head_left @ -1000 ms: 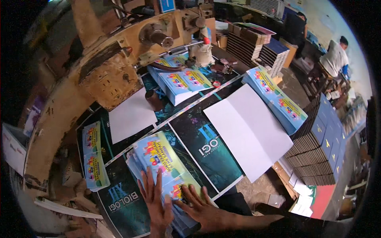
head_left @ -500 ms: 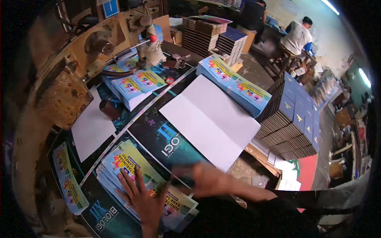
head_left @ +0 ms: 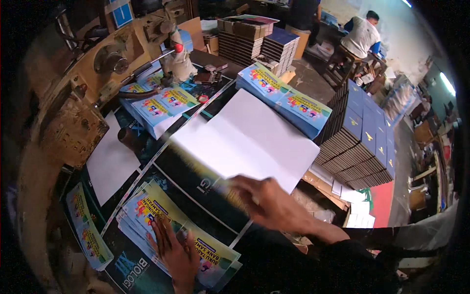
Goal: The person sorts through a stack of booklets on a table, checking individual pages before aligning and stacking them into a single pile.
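Note:
My left hand (head_left: 176,252) lies with its fingers stretched over a fanned stack of blue-and-yellow printed covers (head_left: 142,206) near the table's front. My right hand (head_left: 274,203) pinches the near edge of a lifted sheet (head_left: 196,147). That sheet is blurred; its white side shows, with a yellowish printed strip along its left edge. It partly overlaps the white sheets (head_left: 269,139) spread to the right, which carry a crease across them. Beneath lie dark green printed sheets (head_left: 176,179) that cover the tabletop.
At the left stands a worn metal machine (head_left: 73,137). Behind it sit a stack of printed booklets (head_left: 159,110) and a longer stack (head_left: 284,100) beyond the white sheets. Blue bound books (head_left: 360,132) are piled at the right. A person (head_left: 360,39) sits in the background.
My right hand has risen slightly and moved right, carrying a sheet up from the covers toward the white sheets. My left hand stays on the stack, slightly lower.

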A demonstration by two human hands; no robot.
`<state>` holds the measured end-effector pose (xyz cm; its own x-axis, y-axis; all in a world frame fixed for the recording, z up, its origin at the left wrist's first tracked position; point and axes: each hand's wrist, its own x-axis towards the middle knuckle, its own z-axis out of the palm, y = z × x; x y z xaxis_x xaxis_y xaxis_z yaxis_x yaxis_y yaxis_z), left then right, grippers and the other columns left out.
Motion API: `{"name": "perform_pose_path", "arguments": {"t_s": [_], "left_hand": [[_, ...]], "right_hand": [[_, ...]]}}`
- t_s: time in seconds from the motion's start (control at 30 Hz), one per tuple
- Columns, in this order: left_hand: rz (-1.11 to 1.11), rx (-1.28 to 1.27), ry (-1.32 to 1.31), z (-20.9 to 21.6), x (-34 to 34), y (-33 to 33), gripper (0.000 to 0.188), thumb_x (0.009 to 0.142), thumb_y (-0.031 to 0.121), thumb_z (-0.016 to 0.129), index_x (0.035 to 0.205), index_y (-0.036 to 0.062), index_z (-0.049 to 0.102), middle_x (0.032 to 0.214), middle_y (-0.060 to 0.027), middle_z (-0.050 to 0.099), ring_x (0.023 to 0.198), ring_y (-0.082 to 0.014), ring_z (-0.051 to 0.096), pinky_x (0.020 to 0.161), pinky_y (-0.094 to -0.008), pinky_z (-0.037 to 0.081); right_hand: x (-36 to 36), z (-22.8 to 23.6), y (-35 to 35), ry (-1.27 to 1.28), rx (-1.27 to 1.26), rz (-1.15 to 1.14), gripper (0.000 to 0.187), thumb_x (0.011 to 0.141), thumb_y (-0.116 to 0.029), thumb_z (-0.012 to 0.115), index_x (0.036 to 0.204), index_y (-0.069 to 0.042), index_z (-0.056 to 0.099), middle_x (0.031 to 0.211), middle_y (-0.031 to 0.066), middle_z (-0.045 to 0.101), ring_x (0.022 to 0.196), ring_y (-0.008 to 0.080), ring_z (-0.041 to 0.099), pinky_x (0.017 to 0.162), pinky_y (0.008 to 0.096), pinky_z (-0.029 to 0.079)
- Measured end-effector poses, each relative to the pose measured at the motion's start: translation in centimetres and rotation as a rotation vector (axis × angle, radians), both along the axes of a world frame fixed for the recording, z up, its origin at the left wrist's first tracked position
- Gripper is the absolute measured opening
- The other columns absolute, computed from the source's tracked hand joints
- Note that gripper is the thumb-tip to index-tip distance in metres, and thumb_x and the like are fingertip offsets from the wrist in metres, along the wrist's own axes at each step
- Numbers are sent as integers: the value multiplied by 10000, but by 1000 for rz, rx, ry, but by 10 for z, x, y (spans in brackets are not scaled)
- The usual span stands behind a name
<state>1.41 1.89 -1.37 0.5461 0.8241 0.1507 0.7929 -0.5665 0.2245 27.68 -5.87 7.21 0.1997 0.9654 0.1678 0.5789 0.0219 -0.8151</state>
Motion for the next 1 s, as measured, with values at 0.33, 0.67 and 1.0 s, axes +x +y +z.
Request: {"name": "perform_pose_path", "arguments": {"t_s": [0.33,0.67,1.0], "left_hand": [[-76,-82,248,13,-2,-8,994,937,612,515,1550,-103,199,1602,-383,118,1538,-449,83,1194,-639,21],[36,-100,170,17,-2,-11,1328,713,851,634,1551,-84,202,1597,-373,144,1527,-473,75,1213,-606,40],[58,-28,19,41,18,-13,909,996,575,442,1583,-46,132,1628,-321,138,1524,-469,105,1216,-615,27]], "right_hand": [[-55,-70,15,-32,-91,-2,602,924,-320,699,1381,13,492,1044,336,651,1016,436,677,849,503,558],[19,-27,-4,-375,-294,-220,311,949,19,527,1258,54,543,997,314,689,860,426,731,720,476,608],[-69,-59,2,429,-280,227,293,996,-145,608,1231,25,566,1094,249,654,963,345,677,797,409,558]]}}
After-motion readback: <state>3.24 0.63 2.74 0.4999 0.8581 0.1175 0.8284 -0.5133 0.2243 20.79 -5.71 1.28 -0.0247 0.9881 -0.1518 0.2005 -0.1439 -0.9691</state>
